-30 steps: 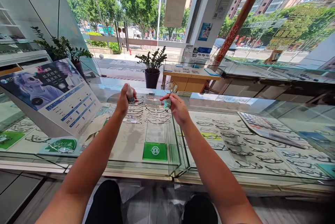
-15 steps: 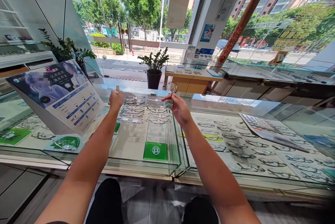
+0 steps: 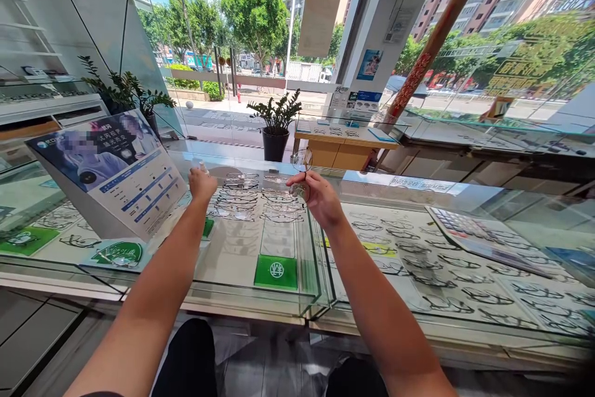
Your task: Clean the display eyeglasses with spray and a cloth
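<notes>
Round-lensed eyeglasses (image 3: 302, 160) are pinched near the bridge by my right hand (image 3: 321, 197), held upright on end with one lens above the fingers and the other below. The frame is thin and both lenses are clear. My left hand (image 3: 201, 185) is closed around a small spray bottle; only its pale top (image 3: 203, 167) pokes out above the fist. A gap separates the two hands over the glass counter (image 3: 232, 288). Under the glass, between them, rows of spectacle frames (image 3: 237, 197) are laid out.
An advertising board (image 3: 153, 199) leans upright left of my left arm. On the right counter lies a calculator-like keypad panel (image 3: 469, 233). A green card (image 3: 276, 270) is inside the case near its front. Beyond the counter stands a potted plant (image 3: 275, 143).
My left hand has shifted a little left and down, tilting the bottle's top. My right hand still holds the eyeglasses in nearly the same spot. The view has shifted slightly.
</notes>
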Demonstrator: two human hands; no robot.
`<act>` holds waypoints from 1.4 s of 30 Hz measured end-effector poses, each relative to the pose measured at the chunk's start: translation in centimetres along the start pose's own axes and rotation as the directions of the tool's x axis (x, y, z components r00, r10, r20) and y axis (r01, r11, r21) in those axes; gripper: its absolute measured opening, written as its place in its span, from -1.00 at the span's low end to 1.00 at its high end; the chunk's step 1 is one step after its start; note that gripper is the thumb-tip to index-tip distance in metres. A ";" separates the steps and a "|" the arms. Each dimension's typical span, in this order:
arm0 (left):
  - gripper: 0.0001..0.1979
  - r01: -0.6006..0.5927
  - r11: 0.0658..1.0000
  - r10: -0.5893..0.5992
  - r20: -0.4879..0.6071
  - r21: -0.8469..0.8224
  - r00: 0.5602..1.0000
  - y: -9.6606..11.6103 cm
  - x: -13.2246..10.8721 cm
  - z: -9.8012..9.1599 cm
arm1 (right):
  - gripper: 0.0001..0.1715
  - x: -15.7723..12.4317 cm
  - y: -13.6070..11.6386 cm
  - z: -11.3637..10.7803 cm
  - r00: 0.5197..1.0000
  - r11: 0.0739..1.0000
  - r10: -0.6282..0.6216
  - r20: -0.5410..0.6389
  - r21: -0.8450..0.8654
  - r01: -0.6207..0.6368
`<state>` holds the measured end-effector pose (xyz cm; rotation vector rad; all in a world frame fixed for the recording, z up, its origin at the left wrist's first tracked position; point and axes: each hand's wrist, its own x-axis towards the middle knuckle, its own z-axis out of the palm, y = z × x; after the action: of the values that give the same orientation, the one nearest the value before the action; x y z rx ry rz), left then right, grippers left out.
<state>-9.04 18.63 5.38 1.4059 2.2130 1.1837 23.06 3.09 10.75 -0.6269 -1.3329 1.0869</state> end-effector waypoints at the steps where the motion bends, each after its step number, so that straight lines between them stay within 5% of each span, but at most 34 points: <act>1: -0.25 -0.027 1.000 0.027 -0.042 -0.001 0.999 0.5 -0.5 -0.3 | -0.64 0.0 0.0 0.0 1.000 1.000 -0.001 0.003 -0.001 0.001; 4: -0.16 -0.160 0.987 0.158 -0.217 0.005 0.963 2.2 -2.6 -1.6 | -0.64 -0.1 0.0 0.0 1.000 1.000 0.009 0.021 0.018 -0.010; 7: -0.27 -0.304 0.951 0.304 -0.302 0.047 0.904 3.7 -5.1 -3.8 | -0.65 -0.1 0.1 0.0 0.999 0.999 0.023 0.038 0.045 -0.024; 11: -0.60 -0.455 0.868 0.470 -0.034 0.196 0.882 2.6 -7.2 -7.3 | -0.65 -0.2 0.3 -0.1 0.999 1.000 0.021 0.033 0.017 -0.021; 15: -0.68 -0.422 0.785 0.302 0.315 0.453 0.900 -2.2 -8.2 -9.6 | -0.64 -0.2 0.4 0.0 0.999 1.000 0.025 0.033 0.015 -0.025; 18: -0.61 -0.412 0.696 0.177 0.416 0.588 0.892 -5.8 -9.1 -9.9 | -0.64 -0.2 0.5 0.1 0.999 0.999 0.029 0.041 0.014 -0.029; 23: -0.46 -0.414 0.646 0.240 0.344 0.641 0.908 -8.3 -10.5 -9.2 | -0.63 -0.1 0.3 0.3 0.998 0.998 0.045 0.048 0.043 -0.047; 29: -0.60 -0.331 0.705 0.211 0.260 0.627 0.942 -8.5 -11.4 -9.4 | -0.63 -0.1 0.3 0.3 0.998 0.998 0.043 0.043 0.035 -0.045; 36: -0.50 -0.210 0.914 0.151 0.189 0.346 0.970 -8.1 -11.1 -10.5 | -0.64 -0.1 0.4 0.3 0.997 0.996 0.050 0.060 0.072 -0.054; 39: -0.51 -0.139 0.989 0.146 0.259 -0.044 0.955 -6.7 -10.5 -10.5 | -0.65 0.0 0.5 0.3 0.997 0.994 0.037 0.067 0.101 -0.043; 42: -0.31 -0.028 0.864 0.234 0.351 -0.503 0.907 -3.6 -10.3 -10.1 | -0.66 0.0 0.5 0.2 0.997 0.993 0.027 0.074 0.109 -0.035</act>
<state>-12.22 4.19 7.01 1.4347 1.4241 1.2466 22.72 3.30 10.34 -0.5321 -1.3194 1.2095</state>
